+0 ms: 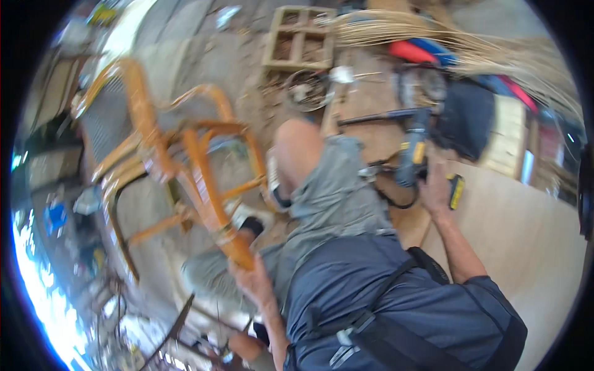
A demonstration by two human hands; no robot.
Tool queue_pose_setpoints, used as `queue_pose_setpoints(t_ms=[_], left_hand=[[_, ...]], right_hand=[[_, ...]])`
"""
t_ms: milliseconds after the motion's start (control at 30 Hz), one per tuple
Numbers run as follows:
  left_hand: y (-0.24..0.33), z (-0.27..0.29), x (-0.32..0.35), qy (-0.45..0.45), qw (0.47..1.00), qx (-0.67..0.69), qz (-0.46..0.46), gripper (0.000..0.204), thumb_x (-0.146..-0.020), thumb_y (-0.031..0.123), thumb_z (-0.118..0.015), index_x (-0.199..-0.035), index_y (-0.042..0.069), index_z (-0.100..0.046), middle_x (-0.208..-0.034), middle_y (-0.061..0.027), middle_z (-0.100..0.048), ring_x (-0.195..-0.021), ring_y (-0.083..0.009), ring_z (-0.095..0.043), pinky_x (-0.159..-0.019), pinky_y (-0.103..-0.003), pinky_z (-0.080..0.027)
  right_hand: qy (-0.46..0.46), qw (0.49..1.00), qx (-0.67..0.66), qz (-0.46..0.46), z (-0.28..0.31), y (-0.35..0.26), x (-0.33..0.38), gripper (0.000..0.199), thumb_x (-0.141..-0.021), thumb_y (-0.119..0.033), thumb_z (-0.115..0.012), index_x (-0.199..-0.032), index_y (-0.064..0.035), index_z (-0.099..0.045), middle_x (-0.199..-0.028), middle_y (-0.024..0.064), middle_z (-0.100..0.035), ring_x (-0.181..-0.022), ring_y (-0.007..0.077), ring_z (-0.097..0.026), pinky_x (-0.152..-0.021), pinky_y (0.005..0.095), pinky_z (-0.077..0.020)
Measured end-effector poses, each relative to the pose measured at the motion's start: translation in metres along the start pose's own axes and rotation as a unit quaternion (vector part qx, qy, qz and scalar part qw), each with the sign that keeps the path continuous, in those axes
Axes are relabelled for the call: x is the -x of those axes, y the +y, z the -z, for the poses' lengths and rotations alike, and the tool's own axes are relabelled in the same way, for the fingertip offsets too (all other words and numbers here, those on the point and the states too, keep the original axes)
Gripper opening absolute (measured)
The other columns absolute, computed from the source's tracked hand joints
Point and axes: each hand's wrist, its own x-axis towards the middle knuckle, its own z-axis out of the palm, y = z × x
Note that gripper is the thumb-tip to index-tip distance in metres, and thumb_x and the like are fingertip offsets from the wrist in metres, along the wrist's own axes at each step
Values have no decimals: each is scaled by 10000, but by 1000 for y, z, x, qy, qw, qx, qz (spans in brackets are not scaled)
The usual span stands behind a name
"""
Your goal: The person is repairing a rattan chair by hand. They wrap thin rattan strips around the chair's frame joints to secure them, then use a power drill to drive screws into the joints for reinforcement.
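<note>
Rattan chair frame (185, 161), orange and bare of any seat, lies tipped over on the floor left of my knees, one leg end caught in my left hand (250, 278). I see that leg as its clearest long line: it runs from my hand up and to the left, toward the curved back and armrests that point away from me to the upper left of the view. My left hand is wrapped around the leg near a pale binding, fingers pressed together on the cane.

My right hand (436, 188) lies out to my right on the yellow and black power tool (411, 154), which sits on the pale plywood worktop (526, 222). I see the hand closed over the tool's body, though motion blur keeps me from telling how firm the hold is. The tool's long axis runs roughly up and down in the view, its dark front part pointing away from me, and a black cord loops just beside it.

Between both hands are my grey shorts and one bent knee. Farther off, a bundle of thin rattan strands (470, 43) fans across the upper right, and a small wooden lattice frame (300, 37) rests on the littered floor near the top.
</note>
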Motion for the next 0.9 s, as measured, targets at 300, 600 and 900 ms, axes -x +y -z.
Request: queue_pose_setpoints(t_ms=[300,600,900], left_hand=[[1,64,-32,66,992,104,29,412,-778,177,-696,-1111,-33,-573,-921,-155,-643,-852,-233,-627,-803,-351,-486],[-16,209,-98,51,967,216,127,401,-758,250,-702,-1033,-23,-596,-723,5,-552,-565,-50,-471,-497,-207,-362],[-47,280,-148,116,990,69,24,582,-839,220,-626,-1334,-24,-442,-921,-140,-627,-781,-200,-619,-683,-310,-496]], right_hand=[[-22,996,-30,-78,-45,16,-6,817,-787,-76,-689,-1457,-26,-225,-1492,206,-271,-1402,361,-210,-1148,436,-190],[-19,999,12,24,-75,70,-18,783,-828,-125,-666,-1447,29,-211,-1472,248,-273,-1385,376,-220,-1147,438,-164],[-140,987,57,-56,-12,67,-73,628,-881,-193,-623,-1383,58,-340,-1375,251,-429,-1277,354,-411,-1070,387,-299]])
